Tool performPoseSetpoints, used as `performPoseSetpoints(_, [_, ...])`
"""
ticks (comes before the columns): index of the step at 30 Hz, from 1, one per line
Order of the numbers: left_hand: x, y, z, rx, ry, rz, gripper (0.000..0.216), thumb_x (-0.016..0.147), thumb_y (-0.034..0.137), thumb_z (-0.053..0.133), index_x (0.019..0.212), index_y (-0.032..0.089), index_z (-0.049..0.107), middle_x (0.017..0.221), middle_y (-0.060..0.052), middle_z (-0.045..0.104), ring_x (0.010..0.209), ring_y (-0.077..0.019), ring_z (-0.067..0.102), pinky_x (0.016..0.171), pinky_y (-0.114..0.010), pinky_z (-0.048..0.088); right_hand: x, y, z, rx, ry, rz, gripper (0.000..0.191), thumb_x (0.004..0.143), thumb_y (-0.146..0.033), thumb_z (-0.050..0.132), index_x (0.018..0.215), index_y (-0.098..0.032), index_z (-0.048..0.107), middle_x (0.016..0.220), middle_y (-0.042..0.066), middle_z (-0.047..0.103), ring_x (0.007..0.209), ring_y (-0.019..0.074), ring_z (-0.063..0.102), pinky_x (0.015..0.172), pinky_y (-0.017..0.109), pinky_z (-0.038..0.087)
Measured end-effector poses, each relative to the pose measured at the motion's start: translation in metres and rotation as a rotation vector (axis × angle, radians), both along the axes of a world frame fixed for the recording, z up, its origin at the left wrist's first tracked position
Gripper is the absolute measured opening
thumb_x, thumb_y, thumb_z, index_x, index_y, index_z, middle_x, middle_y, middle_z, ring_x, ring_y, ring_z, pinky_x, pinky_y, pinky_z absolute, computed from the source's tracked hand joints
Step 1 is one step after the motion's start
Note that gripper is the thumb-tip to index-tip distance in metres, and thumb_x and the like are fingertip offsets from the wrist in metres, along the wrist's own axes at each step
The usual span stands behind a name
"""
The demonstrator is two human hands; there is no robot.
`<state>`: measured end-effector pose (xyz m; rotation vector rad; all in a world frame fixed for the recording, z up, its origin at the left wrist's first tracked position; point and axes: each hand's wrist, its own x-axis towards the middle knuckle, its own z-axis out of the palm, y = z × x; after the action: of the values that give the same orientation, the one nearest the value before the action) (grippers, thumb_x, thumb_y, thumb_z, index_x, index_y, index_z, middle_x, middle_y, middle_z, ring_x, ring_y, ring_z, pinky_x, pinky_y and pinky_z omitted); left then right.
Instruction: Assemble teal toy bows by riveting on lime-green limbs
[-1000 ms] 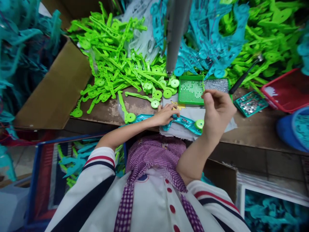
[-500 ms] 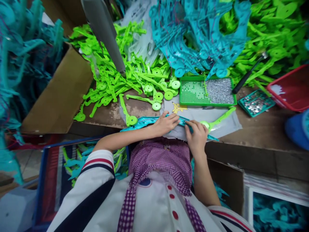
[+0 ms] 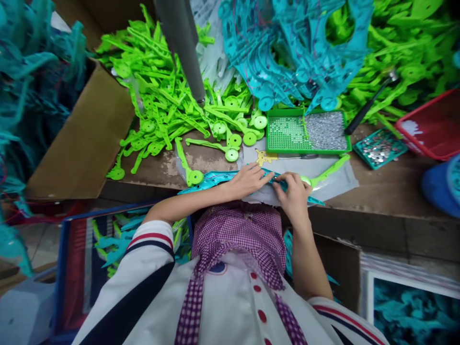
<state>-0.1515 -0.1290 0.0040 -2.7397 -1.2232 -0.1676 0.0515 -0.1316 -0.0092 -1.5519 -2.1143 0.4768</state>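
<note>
A long teal plastic part [image 3: 214,180] lies along the table's front edge on a grey cloth [image 3: 332,176]. My left hand [image 3: 249,181] reaches over its middle and grips it, fingers stretched toward the right. Close by, my right hand [image 3: 293,194] is pinched at the part's right portion. A small dark spot shows at those fingertips, too small to name. Light green arm-shaped pieces with round discs flank the part: a left green piece [image 3: 187,165] and a right green piece [image 3: 332,171]. A thin screwdriver-like tool [image 3: 305,156] rests behind my hands.
A green tray [image 3: 283,150] holds small metal pieces; a small teal tray [image 3: 377,165] has metal discs. A hammer [image 3: 366,111] leans on heaped green parts [image 3: 161,96]. Teal parts [image 3: 266,62] pile behind. A grey post [image 3: 183,48] hangs overhead. Red bin [image 3: 434,124] and cardboard box [image 3: 82,134] flank the table.
My left hand's fingers have shifted slightly right, closer to my right fingertips. My right hand stays pinched at the teal part. The whole view has tilted a little.
</note>
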Motion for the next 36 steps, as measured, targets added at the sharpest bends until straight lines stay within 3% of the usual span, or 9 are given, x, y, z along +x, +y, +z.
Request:
performPoseSetpoints(9, [-0.002, 0.001, 0.0, 0.059, -0.008, -0.079, 0.028, 0.103, 0.012, 0.046, 0.122, 0.012, 0.067, 0.089, -0.004, 0.072, 0.093, -0.0173, 0.065, 0.119, -0.047, 0.038, 0.015, 0.0, -0.003, 0.046, 0.069, 0.091, 0.022, 0.098, -0.042, 0.054, 0.102, -0.023, 0.063, 0.119, 0.011, 0.065, 0.115, 0.0271, 0.06, 0.097, 0.044, 0.039])
performPoseSetpoints(13, [0.0, 0.0, 0.004, 0.065, 0.032, -0.096, 0.031, 0.103, 0.01, 0.043, 0.119, 0.013, 0.069, 0.088, -0.003, 0.072, 0.091, -0.0169, 0.064, 0.124, -0.05, 0.032, 0.023, 0.006, 0.002, 0.021, 0.228, 0.018, 0.024, 0.098, -0.042, 0.053, 0.105, -0.022, 0.065, 0.112, 0.012, 0.067, 0.109, 0.0256, 0.062, 0.094, 0.041, 0.045])
performPoseSetpoints(16, [0.0, 0.0, 0.006, 0.045, 0.033, -0.091, 0.031, 0.102, 0.009, 0.043, 0.118, 0.014, 0.069, 0.089, -0.004, 0.072, 0.091, -0.0177, 0.064, 0.125, -0.051, 0.031, 0.026, 0.014, 0.003, 0.009, 0.143, -0.057, 0.026, 0.097, -0.042, 0.053, 0.105, -0.023, 0.069, 0.114, 0.011, 0.07, 0.11, 0.0275, 0.061, 0.098, 0.046, 0.038])
performPoseSetpoints(23, [0.0, -0.001, 0.008, -0.01, -0.02, -0.073, 0.029, 0.101, 0.009, 0.045, 0.119, 0.014, 0.069, 0.09, -0.004, 0.071, 0.092, -0.018, 0.064, 0.126, -0.054, 0.027, 0.028, 0.026, 0.001, -0.088, 0.018, -0.009, 0.022, 0.093, -0.039, 0.057, 0.093, -0.024, 0.073, 0.108, 0.007, 0.074, 0.107, 0.0281, 0.058, 0.092, 0.045, 0.027])
performPoseSetpoints(36, [0.001, 0.0, 0.008, 0.06, 0.037, -0.094, 0.029, 0.101, 0.008, 0.044, 0.115, 0.013, 0.07, 0.087, -0.003, 0.071, 0.089, -0.0177, 0.064, 0.125, -0.053, 0.028, 0.028, 0.026, 0.0, -0.112, 0.02, -0.022, 0.027, 0.093, -0.042, 0.055, 0.084, -0.024, 0.073, 0.107, 0.006, 0.074, 0.106, 0.0287, 0.058, 0.091, 0.046, 0.025])
